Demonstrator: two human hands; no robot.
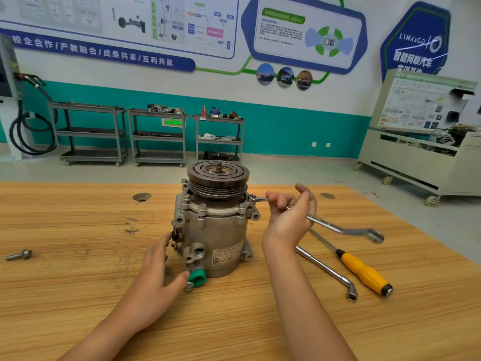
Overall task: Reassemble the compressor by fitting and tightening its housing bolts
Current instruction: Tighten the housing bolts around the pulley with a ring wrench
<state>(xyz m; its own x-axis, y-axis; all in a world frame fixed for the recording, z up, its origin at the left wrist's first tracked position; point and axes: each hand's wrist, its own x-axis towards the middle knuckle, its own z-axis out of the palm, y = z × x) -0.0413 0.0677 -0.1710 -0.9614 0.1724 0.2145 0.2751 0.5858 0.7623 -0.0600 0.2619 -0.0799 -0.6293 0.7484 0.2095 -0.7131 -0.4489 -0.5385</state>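
Head, one compressor [218, 230], one ring spanner [328, 225]

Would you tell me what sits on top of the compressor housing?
A grooved pulley with a threaded shaft stub at its centre. The housing face beneath it is covered.

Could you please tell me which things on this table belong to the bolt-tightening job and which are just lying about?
In use:
grey metal compressor
silver ring spanner in the right hand
left hand touching the compressor

Lying about:
yellow-handled screwdriver
silver L-shaped socket wrench
loose steel eye bolt
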